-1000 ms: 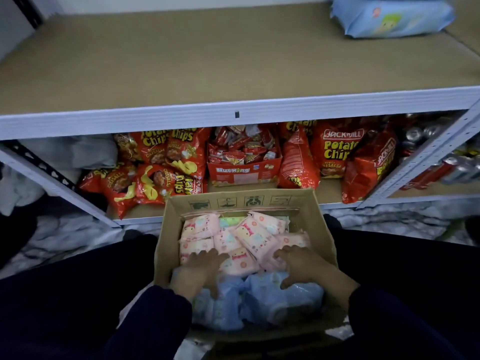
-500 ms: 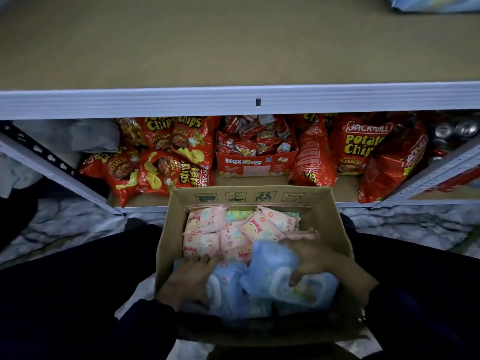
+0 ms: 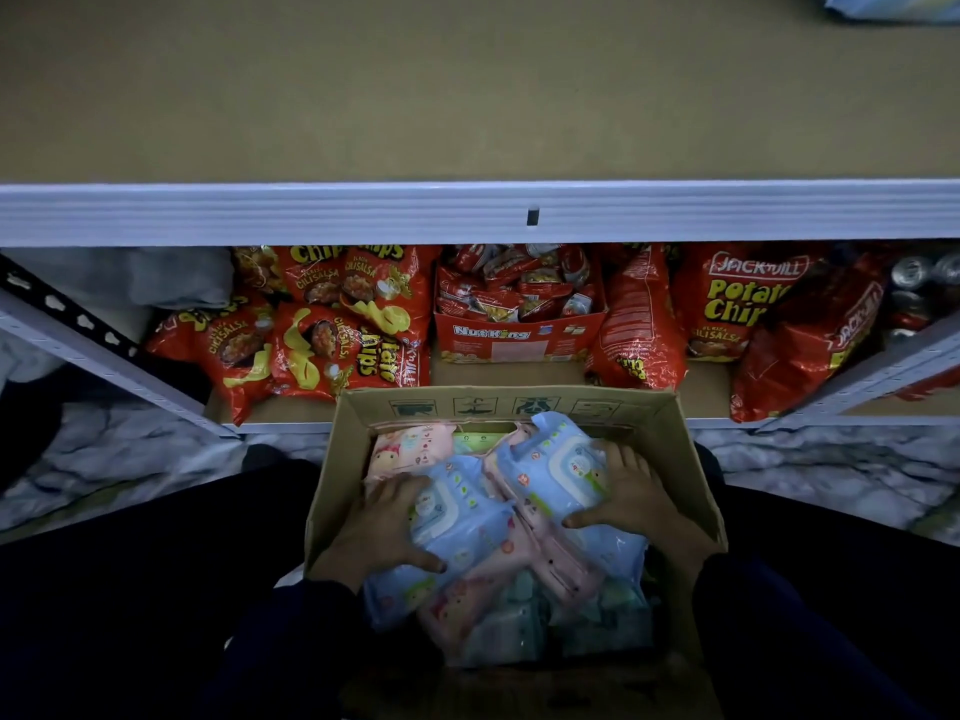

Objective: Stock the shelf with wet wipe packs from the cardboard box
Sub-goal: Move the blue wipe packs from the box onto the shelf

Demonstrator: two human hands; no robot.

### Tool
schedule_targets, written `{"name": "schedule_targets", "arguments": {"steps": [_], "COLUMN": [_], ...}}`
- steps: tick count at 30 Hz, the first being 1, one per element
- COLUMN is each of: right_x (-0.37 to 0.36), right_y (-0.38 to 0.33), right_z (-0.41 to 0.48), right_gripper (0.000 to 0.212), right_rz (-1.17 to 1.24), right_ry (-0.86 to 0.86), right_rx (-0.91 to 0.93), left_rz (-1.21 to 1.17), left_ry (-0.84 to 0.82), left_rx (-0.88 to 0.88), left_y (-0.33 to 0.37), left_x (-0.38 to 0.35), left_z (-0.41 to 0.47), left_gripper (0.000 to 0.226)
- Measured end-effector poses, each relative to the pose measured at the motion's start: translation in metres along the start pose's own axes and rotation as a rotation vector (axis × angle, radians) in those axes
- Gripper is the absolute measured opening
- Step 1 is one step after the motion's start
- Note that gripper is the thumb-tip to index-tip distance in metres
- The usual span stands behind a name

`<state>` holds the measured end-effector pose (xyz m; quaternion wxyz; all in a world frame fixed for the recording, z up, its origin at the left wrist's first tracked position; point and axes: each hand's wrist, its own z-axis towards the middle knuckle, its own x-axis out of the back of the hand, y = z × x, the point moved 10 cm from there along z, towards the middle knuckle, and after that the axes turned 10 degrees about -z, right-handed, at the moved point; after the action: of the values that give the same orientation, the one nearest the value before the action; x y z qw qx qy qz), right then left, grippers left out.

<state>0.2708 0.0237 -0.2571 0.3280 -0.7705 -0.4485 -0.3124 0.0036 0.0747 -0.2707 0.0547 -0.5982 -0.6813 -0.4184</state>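
While the left hand (image 3: 384,527) clamps the wet wipe packs (image 3: 519,511) from 9 o'clock and the right hand (image 3: 641,504) from 3 o'clock, fingers curled over them, the bundle lies crosswise inside the cardboard box (image 3: 519,405); target shelf (image 3: 467,96): 12 o'clock, higher

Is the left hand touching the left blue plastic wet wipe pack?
Touching. Head view: the left hand grips the left blue plastic wet wipe pack.

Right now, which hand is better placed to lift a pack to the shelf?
Probably the right hand: its blue pack lies uppermost, nearer the shelf. The left hand grips a second pack farther back.
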Motion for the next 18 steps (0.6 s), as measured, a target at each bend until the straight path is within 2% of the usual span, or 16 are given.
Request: {"name": "schedule_targets", "arguments": {"steps": [4,7,10,18], "right_x": [-0.011,-0.02,-0.021,-0.014], "right_y": [0.001,-0.001,-0.001,-0.005], "right_z": [0.017,0.021,0.019,-0.002], "right_gripper": [0.127,0.13,0.128,0.12], "right_rz": [0.021,0.013,-0.039,-0.013], "right_ry": [-0.09,-0.137,-0.097,0.016], "right_rx": [-0.015,-0.047,-0.081,-0.178], "left_rz": [0.016,0.028,0.062,0.252], "left_ry": [-0.125,-0.142,-0.125,0.074], "left_rx": [0.068,0.099,0.101,0.083], "left_y": [-0.009,-0.015,-0.016,0.013], "left_x": [-0.014,-0.023,-0.026,-0.01], "left_z": [0.01,0.015,0.018,0.002], "left_gripper": [0.153,0.141,0.133,0.109]}}
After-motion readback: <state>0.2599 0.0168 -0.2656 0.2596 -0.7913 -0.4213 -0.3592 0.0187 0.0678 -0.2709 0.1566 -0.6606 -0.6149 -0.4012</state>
